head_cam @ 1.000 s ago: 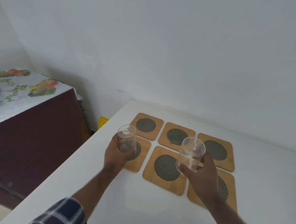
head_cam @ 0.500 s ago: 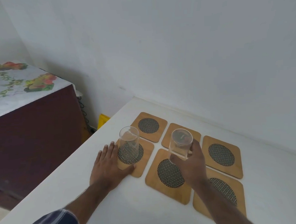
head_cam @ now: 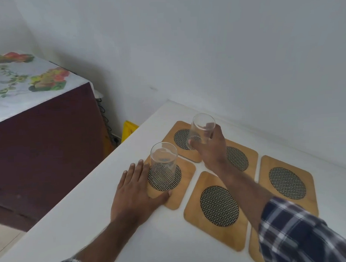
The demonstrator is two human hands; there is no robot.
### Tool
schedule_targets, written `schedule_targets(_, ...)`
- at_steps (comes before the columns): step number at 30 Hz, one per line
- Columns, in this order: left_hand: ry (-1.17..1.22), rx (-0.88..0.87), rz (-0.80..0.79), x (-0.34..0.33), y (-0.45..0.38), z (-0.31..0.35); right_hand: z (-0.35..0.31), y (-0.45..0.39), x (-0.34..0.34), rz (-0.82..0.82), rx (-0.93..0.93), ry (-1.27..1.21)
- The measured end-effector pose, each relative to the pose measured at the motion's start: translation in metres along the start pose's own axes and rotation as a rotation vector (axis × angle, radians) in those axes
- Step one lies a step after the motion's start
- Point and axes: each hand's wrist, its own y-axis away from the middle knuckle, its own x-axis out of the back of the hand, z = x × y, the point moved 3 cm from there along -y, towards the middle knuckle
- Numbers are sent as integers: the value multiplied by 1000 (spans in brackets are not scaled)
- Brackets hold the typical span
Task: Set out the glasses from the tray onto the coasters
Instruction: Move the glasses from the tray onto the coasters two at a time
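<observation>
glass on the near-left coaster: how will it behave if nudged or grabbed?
The standing glass is tall and narrow, so a high nudge would probably tip it. Smooth clear walls look slippery and breakable. It appears empty, so likely light; the woven coaster may add grip.

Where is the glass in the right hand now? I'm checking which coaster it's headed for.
In the head view, the glass is held by the right hand over the far-left coaster, beyond the glass standing on the near-left coaster.

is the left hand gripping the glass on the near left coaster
No, the left hand lies flat and open on the table beside the glass, which stands alone on its coaster.
</observation>
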Motion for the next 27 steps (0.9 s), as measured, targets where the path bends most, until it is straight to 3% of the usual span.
schedule_targets(18, 14, -10, 40, 0, 3, 1, 5, -21, -36, -61, 3, 38)
schedule_targets(22, 4, -6, 26, 1, 2, 1, 3, -2, -22, -109, -64, -12)
schedule_targets(27, 18, 9, 10, 4, 1, 3, 5, 48, 21, -31, -101, -49)
